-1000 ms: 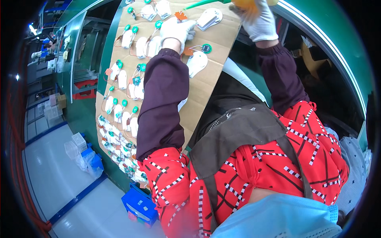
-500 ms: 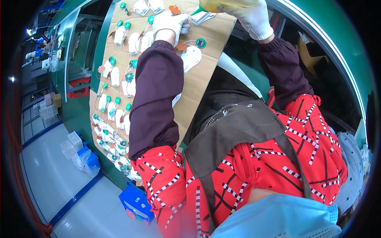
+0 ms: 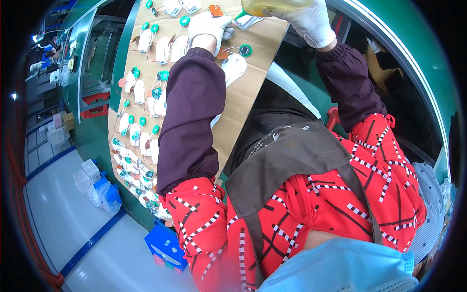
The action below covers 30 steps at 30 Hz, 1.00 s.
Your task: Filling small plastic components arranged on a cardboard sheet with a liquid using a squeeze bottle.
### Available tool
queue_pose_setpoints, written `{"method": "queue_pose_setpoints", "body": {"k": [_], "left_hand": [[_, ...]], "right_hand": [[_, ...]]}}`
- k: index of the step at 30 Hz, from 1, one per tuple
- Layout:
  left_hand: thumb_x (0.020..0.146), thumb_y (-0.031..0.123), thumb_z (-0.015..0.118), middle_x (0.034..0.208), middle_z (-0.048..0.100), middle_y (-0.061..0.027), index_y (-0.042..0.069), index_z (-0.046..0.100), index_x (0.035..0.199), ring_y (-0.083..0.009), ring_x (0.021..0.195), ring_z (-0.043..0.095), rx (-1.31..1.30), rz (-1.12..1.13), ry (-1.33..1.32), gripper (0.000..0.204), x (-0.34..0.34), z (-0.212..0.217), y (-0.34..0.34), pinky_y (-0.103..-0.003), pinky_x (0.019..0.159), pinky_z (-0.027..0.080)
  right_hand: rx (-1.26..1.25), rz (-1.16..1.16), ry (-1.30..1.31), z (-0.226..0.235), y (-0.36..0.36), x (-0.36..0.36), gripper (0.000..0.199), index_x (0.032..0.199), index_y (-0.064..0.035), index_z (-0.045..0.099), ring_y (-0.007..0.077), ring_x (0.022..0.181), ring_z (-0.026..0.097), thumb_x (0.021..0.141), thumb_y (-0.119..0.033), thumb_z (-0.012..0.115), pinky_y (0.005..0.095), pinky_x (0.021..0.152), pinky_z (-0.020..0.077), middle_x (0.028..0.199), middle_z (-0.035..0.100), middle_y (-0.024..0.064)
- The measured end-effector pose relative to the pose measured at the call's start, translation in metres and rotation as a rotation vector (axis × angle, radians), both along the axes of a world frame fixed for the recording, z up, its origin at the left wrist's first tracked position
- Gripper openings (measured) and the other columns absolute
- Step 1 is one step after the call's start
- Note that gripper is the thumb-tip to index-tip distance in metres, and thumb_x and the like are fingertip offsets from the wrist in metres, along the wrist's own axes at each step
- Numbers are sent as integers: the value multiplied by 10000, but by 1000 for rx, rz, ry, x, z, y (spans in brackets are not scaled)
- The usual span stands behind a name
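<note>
My right hand (image 3: 314, 25), in a white knit glove, grips a squeeze bottle (image 3: 279, 7) of yellowish liquid at the upper edge. Its green nozzle (image 3: 241, 15) points down-left at a white plastic casing (image 3: 249, 22). My gloved left hand (image 3: 208, 28) rests just left of that casing with its fingers curled; what they pinch, if anything, is hidden. Beside its knuckles shows a small orange board (image 3: 215, 10). Below my left hand lie a round green-rimmed part (image 3: 245, 50) on wires and a larger white casing (image 3: 235, 68).
Brown cardboard (image 3: 238, 104) covers the worktop. Several white casings with wired green discs (image 3: 141, 92) lie in rows to the left, crowded together at the lower left. A blue bin (image 3: 166, 246) and a clear plastic bag (image 3: 104, 197) stand on the floor at left.
The bottle and its nozzle have shifted slightly left, staying over the casing. My left hand stays nearly in place with fingers curled.
</note>
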<state>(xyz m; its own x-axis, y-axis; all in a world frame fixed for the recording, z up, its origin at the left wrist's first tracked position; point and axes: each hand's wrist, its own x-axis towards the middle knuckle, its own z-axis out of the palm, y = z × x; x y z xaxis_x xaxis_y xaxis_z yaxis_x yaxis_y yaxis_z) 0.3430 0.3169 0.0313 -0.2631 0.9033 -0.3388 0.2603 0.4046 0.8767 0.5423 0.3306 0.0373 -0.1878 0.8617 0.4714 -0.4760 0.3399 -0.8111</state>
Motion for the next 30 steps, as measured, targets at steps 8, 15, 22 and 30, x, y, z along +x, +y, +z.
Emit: {"method": "queue_pose_setpoints", "body": {"k": [8, 15, 22, 30], "left_hand": [[752, 87, 667, 734, 662, -94, -4, 633, 845, -130, 542, 613, -22, 1, 110, 134, 4, 0, 2, -222, 476, 472], [759, 119, 669, 721, 665, -87, -2, 644, 844, -106, 542, 608, -22, -26, 137, 150, 3, 1, 0, -208, 474, 467], [765, 111, 661, 744, 670, -100, -16, 639, 856, -129, 551, 624, -24, -13, 123, 158, 3, -1, -1, -216, 486, 484], [765, 174, 683, 743, 659, -104, -16, 621, 851, -134, 534, 605, 4, -7, 59, 218, -1, 8, -5, -225, 463, 460]], "right_hand": [[41, -1, -10, -5, -3, 7, 732, 1243, 3, 455, 161, 1036, 556, 608, 0, 820, 315, 905, 465, 1159, 561, 77], [-48, 13, -9, -4, -9, 15, 713, 1222, 1, 475, 160, 1016, 565, 602, -10, 826, 311, 893, 471, 1132, 578, 71], [-55, -37, -80, -6, -12, 19, 673, 1197, 3, 497, 161, 997, 576, 609, -22, 824, 313, 880, 478, 1098, 598, 69], [-4, -88, -107, -15, -12, 28, 628, 1184, 0, 508, 148, 960, 581, 630, -36, 801, 310, 859, 474, 1078, 603, 67]]}}
